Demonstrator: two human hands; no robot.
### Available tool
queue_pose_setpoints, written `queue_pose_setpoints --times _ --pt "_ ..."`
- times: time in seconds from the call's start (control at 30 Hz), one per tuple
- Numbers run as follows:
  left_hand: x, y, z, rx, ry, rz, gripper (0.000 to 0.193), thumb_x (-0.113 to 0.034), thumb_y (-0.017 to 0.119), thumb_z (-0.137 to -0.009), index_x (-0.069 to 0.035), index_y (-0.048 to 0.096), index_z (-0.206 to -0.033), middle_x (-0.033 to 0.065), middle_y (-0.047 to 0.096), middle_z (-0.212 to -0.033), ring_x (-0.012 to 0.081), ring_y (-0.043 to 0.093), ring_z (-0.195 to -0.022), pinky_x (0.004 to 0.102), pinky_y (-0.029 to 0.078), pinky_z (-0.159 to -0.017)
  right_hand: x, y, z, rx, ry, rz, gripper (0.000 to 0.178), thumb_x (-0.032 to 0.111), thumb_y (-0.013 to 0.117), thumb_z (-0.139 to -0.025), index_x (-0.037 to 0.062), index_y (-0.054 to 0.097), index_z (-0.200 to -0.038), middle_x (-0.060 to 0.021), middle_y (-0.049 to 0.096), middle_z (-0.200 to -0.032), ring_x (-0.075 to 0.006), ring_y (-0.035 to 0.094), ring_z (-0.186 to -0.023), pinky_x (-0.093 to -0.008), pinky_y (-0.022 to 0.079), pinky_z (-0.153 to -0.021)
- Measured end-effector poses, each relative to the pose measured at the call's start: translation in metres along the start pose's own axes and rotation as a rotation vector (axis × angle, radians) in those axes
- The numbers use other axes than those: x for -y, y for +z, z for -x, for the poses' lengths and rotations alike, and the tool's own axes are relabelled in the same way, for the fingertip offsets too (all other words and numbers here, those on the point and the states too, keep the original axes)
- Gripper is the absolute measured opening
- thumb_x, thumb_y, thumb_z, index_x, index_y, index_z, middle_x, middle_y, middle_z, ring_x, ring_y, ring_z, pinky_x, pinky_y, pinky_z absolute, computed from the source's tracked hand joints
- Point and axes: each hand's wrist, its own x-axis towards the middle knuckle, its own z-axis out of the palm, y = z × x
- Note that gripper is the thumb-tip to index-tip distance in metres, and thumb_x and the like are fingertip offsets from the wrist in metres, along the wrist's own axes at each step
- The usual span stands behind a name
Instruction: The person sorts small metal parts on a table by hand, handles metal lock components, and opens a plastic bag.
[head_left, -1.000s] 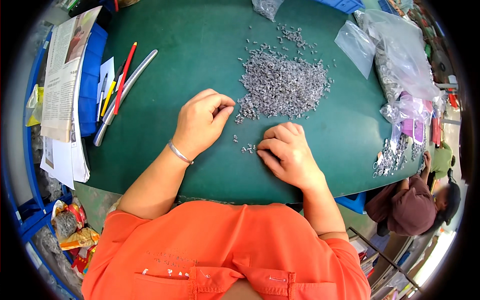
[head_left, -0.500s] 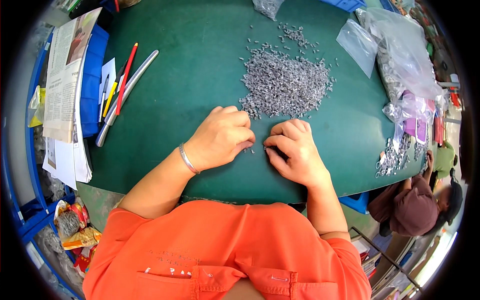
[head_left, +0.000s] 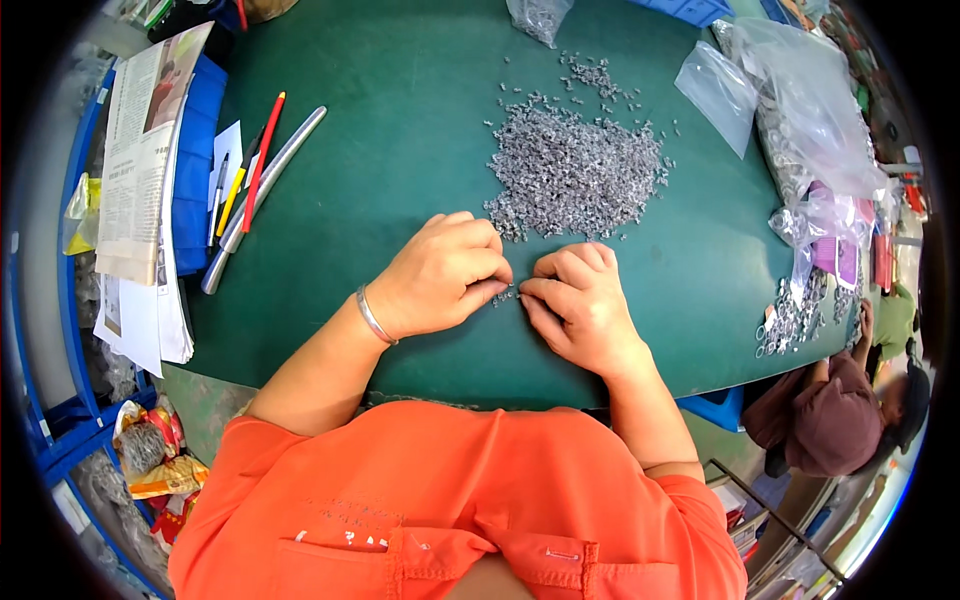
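A wide heap of tiny grey metal-looking parts (head_left: 575, 170) lies on the green tabletop (head_left: 400, 110), just beyond my hands. My left hand (head_left: 445, 275), with a silver bangle at its wrist, is closed in a pinch near the heap's front edge. Opposite it, my right hand (head_left: 585, 305) also has thumb and forefinger drawn together. Between the two sets of fingertips lie a few loose small parts (head_left: 503, 297). Whatever either pinch holds is too small to make out.
Pens (head_left: 263, 160) and a long silvery bar (head_left: 265, 200) lie at the left, beside a blue bin (head_left: 195, 170) with newspaper (head_left: 140, 160). Plastic bags (head_left: 810, 110) and metal rings (head_left: 785, 320) are at the right. A person (head_left: 835, 410) sits beyond the right edge.
My right hand has shifted slightly left, its fingertips now closer together and nearer my left hand's. The left hand holds almost the same place. The view has shifted slightly.
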Motion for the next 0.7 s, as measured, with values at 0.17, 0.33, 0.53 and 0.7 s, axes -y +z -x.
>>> queue_pose_setpoints --times 0.17,0.33,0.53,0.7 --pt "-0.001 -0.013 0.001 0.070 -0.003 -0.043 0.018 -0.008 0.080 -0.066 -0.011 0.070 -0.080 0.0016 0.057 -0.082 0.0214 0.055 -0.078 0.0340 0.042 -0.075 -0.004 0.000 0.000 -0.050 -0.015 0.014 0.013 0.008 0.073 -0.073 0.0094 0.070 -0.086 -0.0016 0.061 -0.095 -0.0213 0.057 -0.091 -0.0395 0.040 -0.085" --pt "-0.002 -0.011 0.002 0.152 0.028 -0.112 0.020 -0.014 0.083 -0.062 -0.015 0.070 -0.077 -0.0022 0.055 -0.082 0.0192 0.053 -0.080 0.0342 0.038 -0.077 0.003 0.005 -0.005 -0.042 -0.041 -0.051 0.015 0.007 0.072 -0.073 0.0096 0.069 -0.087 -0.0015 0.062 -0.095 -0.0214 0.058 -0.093 -0.0401 0.041 -0.086" --pt "0.000 -0.014 0.005 0.185 0.039 -0.082 0.018 -0.008 0.079 -0.062 -0.015 0.068 -0.075 -0.0022 0.054 -0.080 0.0193 0.053 -0.079 0.0346 0.038 -0.077 -0.002 -0.001 0.000 0.038 -0.030 -0.053 0.016 0.009 0.073 -0.073 0.0106 0.068 -0.089 -0.0016 0.061 -0.093 -0.0214 0.057 -0.090 -0.0404 0.041 -0.086" --pt "0.002 -0.021 0.003 0.136 0.029 -0.070 0.016 -0.004 0.075 -0.064 -0.013 0.068 -0.075 -0.0013 0.055 -0.080 0.0196 0.054 -0.079 0.0343 0.039 -0.076 0.008 0.005 -0.004 -0.004 -0.066 -0.052 0.012 0.009 0.073 -0.073 0.0108 0.067 -0.083 -0.0010 0.059 -0.093 -0.0215 0.056 -0.091 -0.0405 0.040 -0.086"
